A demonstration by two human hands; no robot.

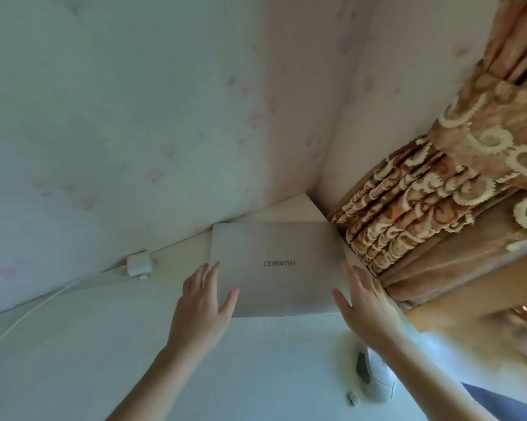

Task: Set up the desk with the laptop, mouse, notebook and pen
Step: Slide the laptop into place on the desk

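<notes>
A closed silver laptop (274,268) lies flat on the white desk (104,344), near the far right corner, its logo upside down to me. My left hand (203,302) rests at the laptop's left near corner, fingers spread along the edge, thumb on the lid. My right hand (367,302) is at the right near corner, fingers spread against that side. A white mouse (377,378) lies on the desk under my right forearm, partly hidden. Next to it sits a small USB dongle (352,398). No notebook or pen is in view.
A white charger block (138,263) sits at the desk's back edge, its cable (28,314) running left across the desk. A pale wall rises behind. A patterned orange curtain (423,208) hangs close to the laptop's right side.
</notes>
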